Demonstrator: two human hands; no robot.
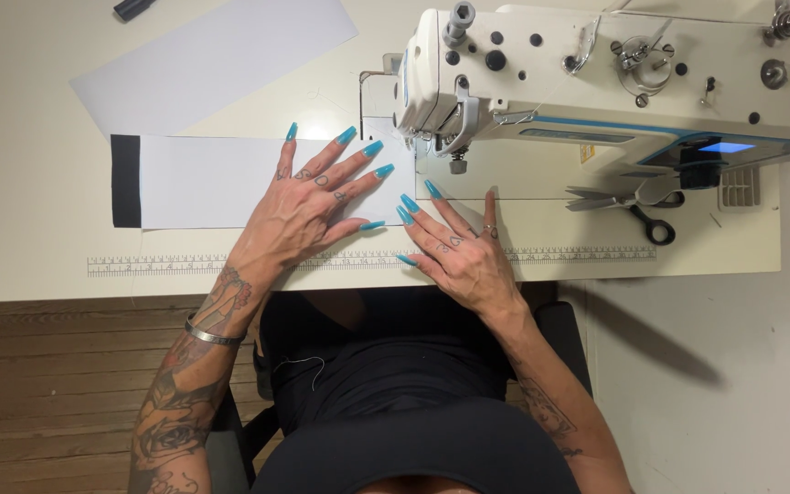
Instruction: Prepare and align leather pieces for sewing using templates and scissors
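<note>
Nearest to us is our own lap in dark clothing, with a loose thread lying across it, and the chair [560, 338] beneath us over a wooden floor [48, 384]. Our 2 forearms rise from there to the table [29, 256], the left one wearing a metal bangle [210, 335] at the wrist.

Along the table's near edge runs a printed ruler [166, 264]. Just past it our left hand [308, 206] lies flat and open on the white strip [221, 181] of fabric, fingers spread and pointing toward the needle — it presses down rather than grips. Our right hand [464, 252] is also open and flat, gripping nothing; its fingertips rest at the strip's right end and its palm sits on the bare table just beside the left hand. The 2 hands nearly meet at the fingertips.

The strip lies lengthwise across the table, its right end reaching the presser foot [456, 163] of the sewing machine [614, 82], its left end finished with a black band [125, 180]. We cannot tell whether the needle is down in the fabric.

To the right, under the machine's arm, scissors [633, 206] lie on the table, well apart from our right hand. Farther back on the left a 2nd white sheet [212, 59] lies at an angle, and beyond it a small dark object [132, 8] sits at the far edge — too cut off to identify.
</note>
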